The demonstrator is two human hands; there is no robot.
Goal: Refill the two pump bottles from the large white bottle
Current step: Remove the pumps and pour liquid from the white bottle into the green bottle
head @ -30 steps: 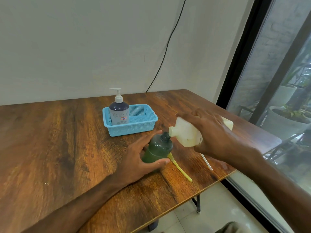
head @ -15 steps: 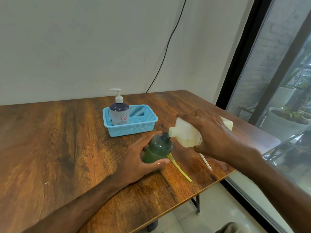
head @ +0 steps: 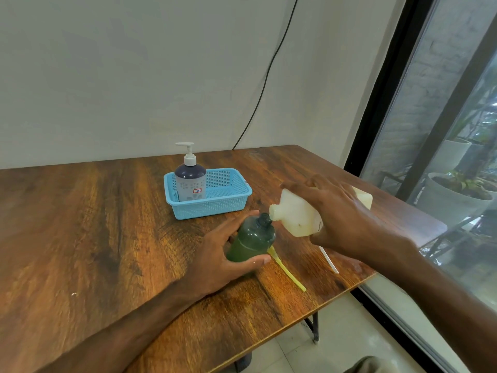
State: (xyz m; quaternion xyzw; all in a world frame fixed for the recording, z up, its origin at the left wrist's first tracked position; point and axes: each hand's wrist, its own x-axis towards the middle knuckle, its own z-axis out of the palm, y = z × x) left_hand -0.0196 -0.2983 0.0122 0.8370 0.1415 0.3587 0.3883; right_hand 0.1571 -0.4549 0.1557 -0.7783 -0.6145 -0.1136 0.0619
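Just right of the frame's centre, the left hand (head: 223,254) curls thumb and fingers round the lower body of the uncapped green bottle (head: 251,239), which stands upright on the wooden table (head: 80,238). The right hand (head: 341,219) grips the large white bottle (head: 295,216) from above, tipped sideways with its mouth at the green bottle's neck; whether liquid is flowing is hard to tell. A yellow dip tube (head: 289,273) lies beside the green bottle. Further up, a dark-topped pump bottle (head: 190,181) stands in the left end of a blue basket (head: 212,204).

Glossy wood table (head: 80,224); perforated plastic basket (head: 215,203).
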